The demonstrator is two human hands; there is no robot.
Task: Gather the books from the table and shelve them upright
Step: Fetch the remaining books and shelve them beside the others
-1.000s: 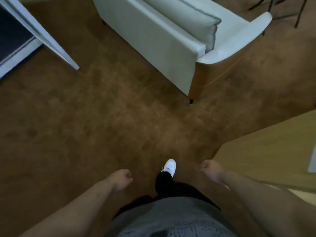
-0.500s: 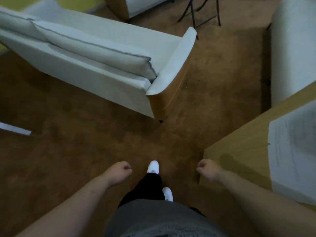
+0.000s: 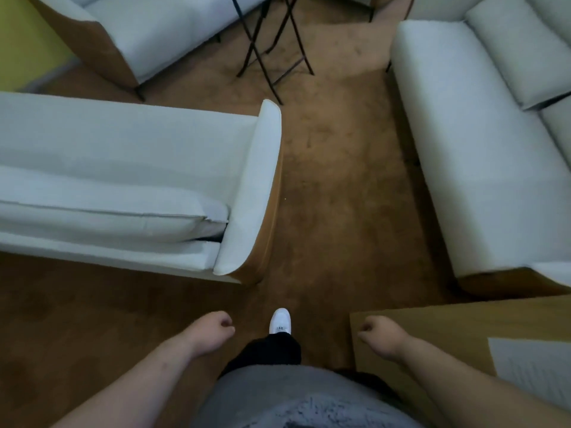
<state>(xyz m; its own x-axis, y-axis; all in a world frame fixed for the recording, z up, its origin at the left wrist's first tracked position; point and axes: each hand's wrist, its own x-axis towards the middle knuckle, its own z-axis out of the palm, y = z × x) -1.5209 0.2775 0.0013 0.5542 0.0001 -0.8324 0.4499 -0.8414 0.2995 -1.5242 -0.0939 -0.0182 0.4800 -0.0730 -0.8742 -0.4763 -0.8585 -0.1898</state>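
**Wooden worktop (image 3: 448, 322) brought within reach**

Brown carpet (image 3: 333, 196) filled most of the view a second ago. Since then the view has been swung round, and the worktop's corner is now seen at lower right, with the right hand (image 3: 381, 335) over it. A printed page (image 3: 537, 369), judged to belong to an open book, lies on it at the right edge of the frame, partly cut off. The fingers of both the right hand and the left hand (image 3: 213, 330) are loosely curled, and nothing is held. Gathering is judged not yet begun.
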